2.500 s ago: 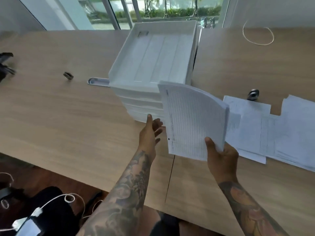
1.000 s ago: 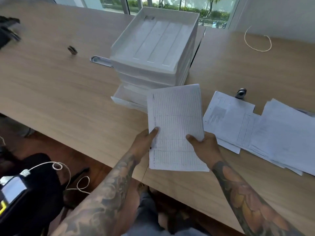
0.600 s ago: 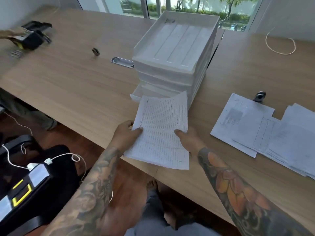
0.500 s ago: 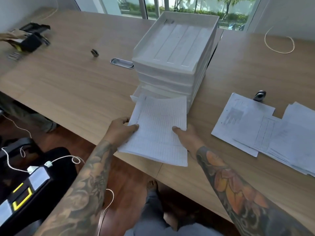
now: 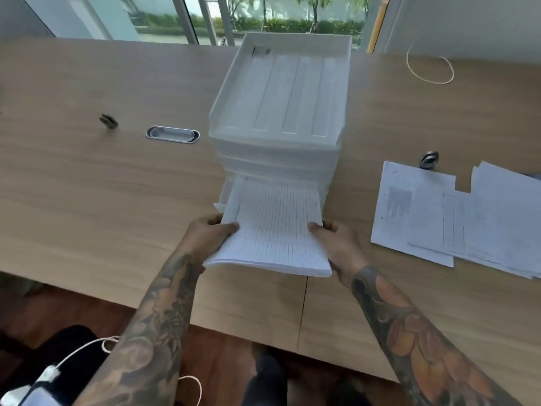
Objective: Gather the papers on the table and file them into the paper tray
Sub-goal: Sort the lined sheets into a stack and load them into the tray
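A white stacked paper tray (image 5: 281,142) stands mid-table, its bottom level pulled out toward me. A stack of lined papers (image 5: 272,230) lies with its far end inside that bottom level. My left hand (image 5: 205,235) grips the stack's near left corner, thumb on top. My right hand (image 5: 333,241) grips the near right corner the same way. More loose papers (image 5: 456,215) lie spread on the table to the right.
A binder clip (image 5: 428,159) sits behind the loose papers, another clip (image 5: 108,121) far left. A metal cable grommet (image 5: 172,134) lies left of the tray. A loop of cord (image 5: 430,68) rests at the back right. The table's front edge is close to me.
The lined stack, first held up in my right hand alone, came down into both hands and slid forward; its far end now lies inside the tray's bottom level.
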